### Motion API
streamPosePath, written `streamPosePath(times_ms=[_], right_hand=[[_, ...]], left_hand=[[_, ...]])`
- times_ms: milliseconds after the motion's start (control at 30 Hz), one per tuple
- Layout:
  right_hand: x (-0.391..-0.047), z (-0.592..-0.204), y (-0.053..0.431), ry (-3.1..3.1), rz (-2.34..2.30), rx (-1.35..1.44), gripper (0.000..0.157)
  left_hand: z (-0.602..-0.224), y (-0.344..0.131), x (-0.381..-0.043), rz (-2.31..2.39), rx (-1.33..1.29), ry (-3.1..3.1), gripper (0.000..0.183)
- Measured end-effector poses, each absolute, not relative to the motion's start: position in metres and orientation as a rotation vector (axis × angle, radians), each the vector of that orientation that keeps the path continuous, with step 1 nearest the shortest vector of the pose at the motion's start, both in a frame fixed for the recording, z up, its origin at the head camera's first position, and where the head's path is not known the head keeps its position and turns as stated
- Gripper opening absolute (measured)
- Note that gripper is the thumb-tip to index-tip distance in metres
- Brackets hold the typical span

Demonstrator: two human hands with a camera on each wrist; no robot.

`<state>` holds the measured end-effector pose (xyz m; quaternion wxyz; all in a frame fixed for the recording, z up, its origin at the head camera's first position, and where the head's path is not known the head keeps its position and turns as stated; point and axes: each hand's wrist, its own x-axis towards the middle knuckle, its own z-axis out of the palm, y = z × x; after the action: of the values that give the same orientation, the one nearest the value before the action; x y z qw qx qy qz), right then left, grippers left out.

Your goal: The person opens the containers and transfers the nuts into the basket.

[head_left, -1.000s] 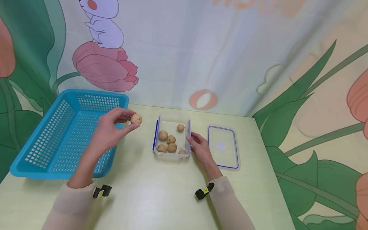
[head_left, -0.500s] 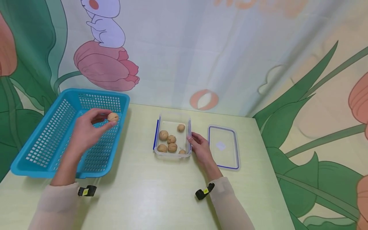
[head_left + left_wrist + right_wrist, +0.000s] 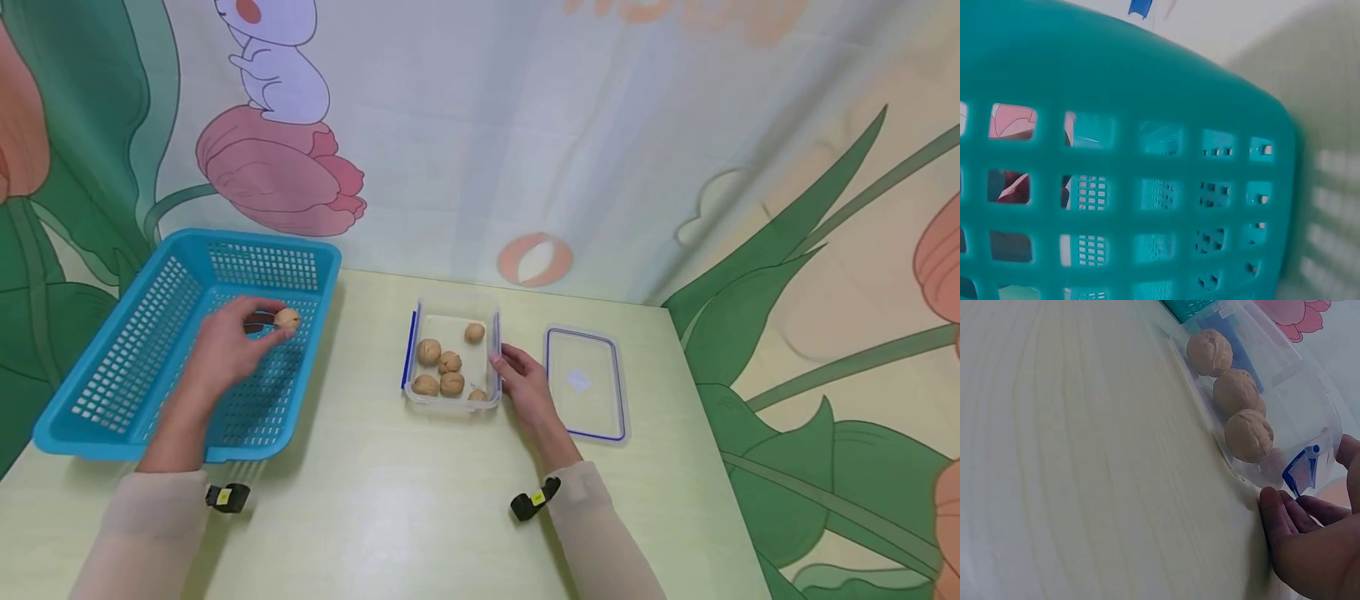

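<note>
The left hand (image 3: 228,346) has swung leftward, carrying its walnut (image 3: 285,320) from above the table (image 3: 367,500), between the blue perforated basket (image 3: 93,450) and the clear container (image 3: 442,403), back across the basket's right rim. Since half a second ago, hand and nut have dipped a little and come slightly nearer the person, so the walnut now shows against the basket's interior. The left sleeve (image 3: 142,521) has shifted left too, leaving more of the basket's front rim exposed right of the wrist.
</note>
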<state>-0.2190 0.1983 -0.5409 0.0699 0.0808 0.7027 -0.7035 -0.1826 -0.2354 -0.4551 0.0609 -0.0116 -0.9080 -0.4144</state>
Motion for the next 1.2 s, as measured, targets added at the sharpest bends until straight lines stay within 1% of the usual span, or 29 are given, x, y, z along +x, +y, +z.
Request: streamPosePath(times_ms=[333,633,833,1033,1200], right_hand=[[-0.219,-0.543,0.198,2.123,-2.111,0.253,0.052],[-0.22,-0.541,0.197,2.125,-2.083,0.255,0.055],[-0.222,-0.542,0.198,2.127,-2.077,0.264,0.053],[-0.219,-0.542,0.197,2.123,-2.112,0.266,0.051],[-0.218,-0.541,0.197,2.112,-2.12,0.261,0.052]], left_hand=[[-0.458,-0.234,-0.184,-1.249,-0.032,-2.766,0.051],[-0.457,-0.234,-0.184,-1.254,-0.002,-2.761,0.052],[-0.456,-0.234,-0.183,-1.258,-0.016,-2.749,0.052],[-0.452,-0.233,-0.182,-1.293,0.034,-2.735,0.061],[-0.439,-0.225,-0.179,-1.26,0.02,-2.736,0.066]])
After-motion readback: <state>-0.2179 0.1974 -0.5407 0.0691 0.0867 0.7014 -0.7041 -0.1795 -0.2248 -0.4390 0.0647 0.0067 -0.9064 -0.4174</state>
